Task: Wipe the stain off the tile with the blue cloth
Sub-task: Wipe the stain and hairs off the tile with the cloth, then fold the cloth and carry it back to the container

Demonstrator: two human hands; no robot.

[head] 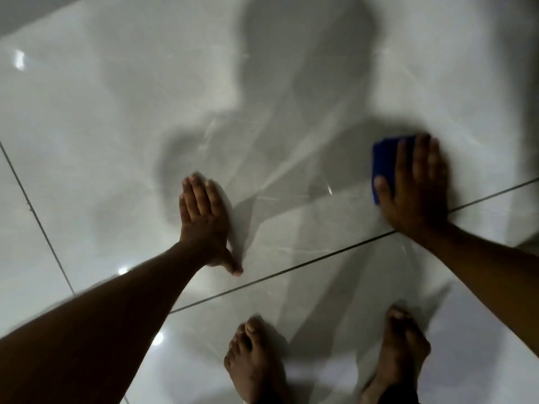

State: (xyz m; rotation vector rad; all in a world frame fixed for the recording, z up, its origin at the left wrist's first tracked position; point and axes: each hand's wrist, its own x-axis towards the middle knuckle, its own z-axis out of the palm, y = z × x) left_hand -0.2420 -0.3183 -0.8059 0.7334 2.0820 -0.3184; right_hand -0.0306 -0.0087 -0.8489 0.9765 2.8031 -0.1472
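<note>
A blue cloth (384, 164) lies flat on the glossy grey-white tile (116, 126) at the right. My right hand (417, 185) presses down on it with flat fingers, thumb along the cloth's left edge; most of the cloth is hidden under the palm. My left hand (204, 220) rests flat on the same tile near the centre, fingers together, thumb spread, holding nothing. No stain can be made out; the picture is blurred and only faint streaks show between the hands.
Dark grout lines (291, 268) cross the floor just below both hands and another runs along the left. My two bare feet (253, 363) stand on the near tile at the bottom. My shadow covers the middle of the floor.
</note>
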